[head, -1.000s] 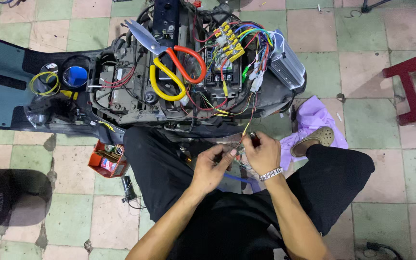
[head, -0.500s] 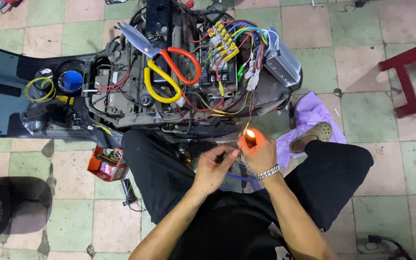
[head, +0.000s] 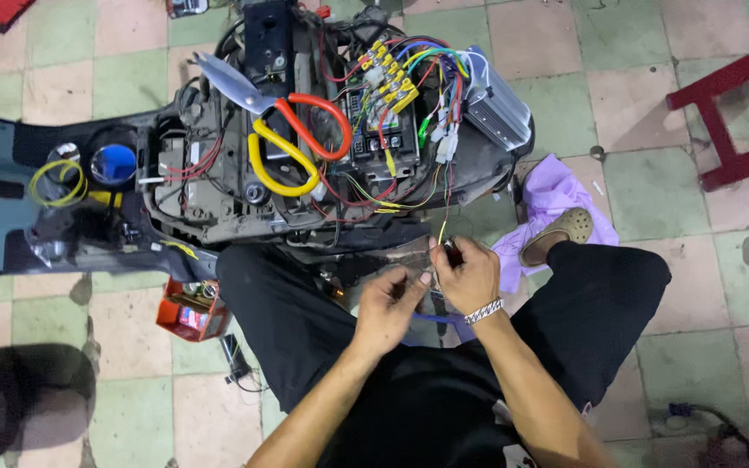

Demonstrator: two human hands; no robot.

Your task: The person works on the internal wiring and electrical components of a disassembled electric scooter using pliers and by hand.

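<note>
Over the lap: both hands meet just below the opened scooter body (head: 218, 199), the person sitting on the tiled floor (head: 114, 78) in black trousers.
Left hand (head: 390, 305): fingers curled narrow, thumb and forefinger pinched toward the right hand; what they pinch is too small to tell for certain, likely the wire end.
Right hand (head: 470, 276): closed narrow around a small dark object at the fingertips, touching the lower end of a thin yellow-green wire (head: 442, 227); a metal bracelet (head: 484, 311) sits on the wrist.
Wire: it runs up from the hands into the wiring bundle (head: 400, 95) of coloured leads and yellow connectors in the scooter's open bay.
Scissors (head: 292, 143): large, with one red and one yellow handle, lying on the scooter frame, well apart from the hands.
Silver box (head: 496, 104): finned metal casing at the right edge of the bay, beside the bundle.
Purple cloth (head: 556, 204): on the floor to the right, under a foot in a tan clog (head: 561, 232).
Orange box (head: 191, 310): small, on the floor left of the knee.
Red stool (head: 730, 113): at the far right.
Yellow coil (head: 55, 180): looped wire at the left, beside a blue round cap (head: 114, 163).
</note>
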